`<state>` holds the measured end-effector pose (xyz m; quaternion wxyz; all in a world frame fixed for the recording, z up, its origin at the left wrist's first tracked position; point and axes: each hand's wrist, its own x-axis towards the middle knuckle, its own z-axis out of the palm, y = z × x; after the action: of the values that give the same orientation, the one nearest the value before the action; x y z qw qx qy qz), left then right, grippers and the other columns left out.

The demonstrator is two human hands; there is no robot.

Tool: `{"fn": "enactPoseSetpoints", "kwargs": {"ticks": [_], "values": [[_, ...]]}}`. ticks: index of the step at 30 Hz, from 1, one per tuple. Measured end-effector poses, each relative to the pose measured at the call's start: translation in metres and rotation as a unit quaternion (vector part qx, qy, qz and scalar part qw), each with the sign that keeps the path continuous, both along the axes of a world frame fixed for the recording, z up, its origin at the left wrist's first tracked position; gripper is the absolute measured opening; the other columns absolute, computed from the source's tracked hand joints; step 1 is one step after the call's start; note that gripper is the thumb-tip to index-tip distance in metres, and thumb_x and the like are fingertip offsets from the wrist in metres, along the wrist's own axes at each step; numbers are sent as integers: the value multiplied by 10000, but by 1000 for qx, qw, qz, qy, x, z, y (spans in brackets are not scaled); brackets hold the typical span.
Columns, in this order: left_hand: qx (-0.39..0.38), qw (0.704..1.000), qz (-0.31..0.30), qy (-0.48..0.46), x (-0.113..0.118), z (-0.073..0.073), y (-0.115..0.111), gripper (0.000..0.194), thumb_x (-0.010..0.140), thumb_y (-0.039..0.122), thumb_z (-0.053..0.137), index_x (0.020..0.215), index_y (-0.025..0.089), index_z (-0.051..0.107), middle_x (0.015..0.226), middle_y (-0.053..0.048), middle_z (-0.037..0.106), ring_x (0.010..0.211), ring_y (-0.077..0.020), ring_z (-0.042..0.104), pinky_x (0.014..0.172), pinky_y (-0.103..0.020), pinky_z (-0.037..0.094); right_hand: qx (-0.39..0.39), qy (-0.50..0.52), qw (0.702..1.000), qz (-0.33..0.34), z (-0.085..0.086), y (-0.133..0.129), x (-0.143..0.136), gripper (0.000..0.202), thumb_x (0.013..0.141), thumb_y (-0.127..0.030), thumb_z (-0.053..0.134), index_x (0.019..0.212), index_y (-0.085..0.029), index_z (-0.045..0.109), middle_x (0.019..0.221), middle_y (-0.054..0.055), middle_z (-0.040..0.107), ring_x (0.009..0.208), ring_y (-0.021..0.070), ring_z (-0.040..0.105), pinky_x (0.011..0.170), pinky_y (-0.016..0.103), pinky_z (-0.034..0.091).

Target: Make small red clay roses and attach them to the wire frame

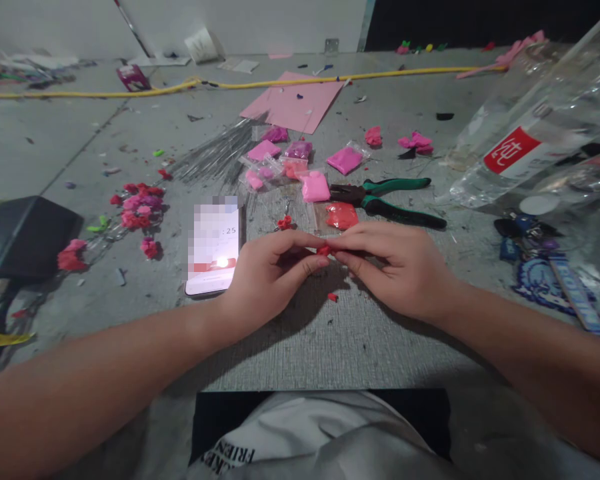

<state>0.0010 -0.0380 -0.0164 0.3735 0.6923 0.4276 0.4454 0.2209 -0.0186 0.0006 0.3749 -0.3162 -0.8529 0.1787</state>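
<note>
Between the fingertips of both hands is a small piece of red clay (324, 250), partly hidden by the fingers. My left hand (275, 270) pinches it from the left, thumb below and fingers above. From the right, my right hand (397, 263) closes its thumb and fingers at the same piece. A tiny red scrap (333, 297) lies on the grey surface just below the hands. Beyond them are a bag of red clay (342, 215), a bag of pink clay (315, 187) and green-handled pliers (400, 200). A lit phone (213, 247) lies beside my left hand.
Red and pink clay flowers on wires (139, 205) lie at the left, near a bundle of thin wires (220, 153) and a black box-like object (30, 230). Clear plastic bottles (510, 147) and keychains (550, 280) are at the right. A yellow cable (290, 83) crosses behind pink paper.
</note>
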Motion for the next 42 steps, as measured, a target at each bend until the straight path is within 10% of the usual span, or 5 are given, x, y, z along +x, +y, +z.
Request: {"fn": "enactPoseSetpoints", "kwargs": {"ticks": [11, 17, 35, 42], "values": [[33, 997, -18, 67, 0, 6, 0, 117, 957, 246, 714, 1051, 203, 770, 967, -17, 809, 846, -127, 752, 764, -221, 596, -19, -63, 998, -2, 4, 3, 1, 47, 951, -159, 672, 950, -149, 718, 851, 34, 741, 774, 158, 684, 708, 285, 519], [-17, 1000, 3, 25, 3, 4, -2, 111, 946, 266, 726, 1019, 185, 745, 949, -33, 799, 843, -143, 758, 752, -226, 617, -154, 79, 978, -118, 2, 7, 1, 102, 961, -286, 685, 980, -192, 721, 900, 30, 759, 796, 165, 715, 630, 265, 547], [-78, 995, -27, -56, 5, 4, -2, 167, 919, 303, 763, 1040, 189, 748, 988, -64, 809, 880, -182, 776, 800, -281, 654, -34, 1, 999, -3, 0, 4, -1, 93, 948, -176, 676, 993, -176, 758, 968, 66, 757, 869, 182, 688, 716, 299, 531], [-103, 993, -33, -54, 6, 7, -3, 115, 921, 274, 756, 959, 170, 723, 896, -47, 786, 802, -152, 754, 721, -244, 624, -153, 31, 986, -49, 2, 2, -2, 58, 921, -176, 633, 876, -183, 669, 790, 16, 696, 671, 128, 608, 559, 240, 472]]}}
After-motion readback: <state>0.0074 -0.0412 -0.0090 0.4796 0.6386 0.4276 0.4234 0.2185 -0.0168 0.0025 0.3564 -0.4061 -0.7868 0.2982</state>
